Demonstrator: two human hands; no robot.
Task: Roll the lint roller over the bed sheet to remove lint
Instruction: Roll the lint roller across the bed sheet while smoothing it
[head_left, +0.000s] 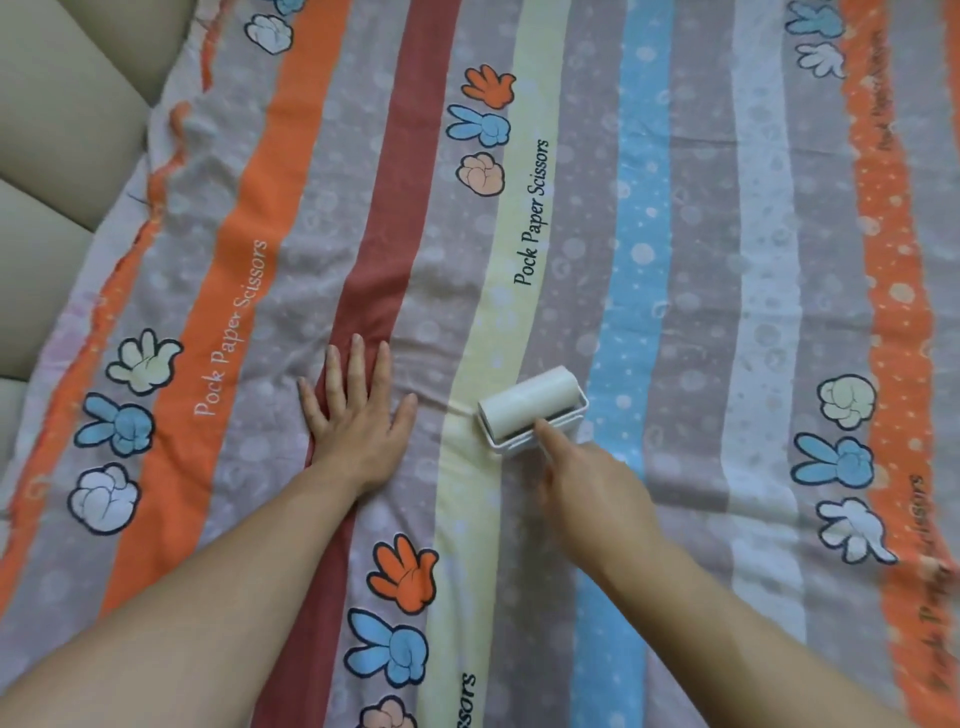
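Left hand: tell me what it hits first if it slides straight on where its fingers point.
Nothing, as far as the picture shows. The left hand lies flat on the bed sheet, fingers pointing up the dark red stripe; only sheet lies ahead.

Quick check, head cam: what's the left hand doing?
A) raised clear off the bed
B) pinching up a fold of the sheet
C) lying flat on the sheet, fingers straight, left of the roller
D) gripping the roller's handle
C: the left hand lies palm down with straight fingers on the bed sheet, apart from the lint roller, which the right hand holds.
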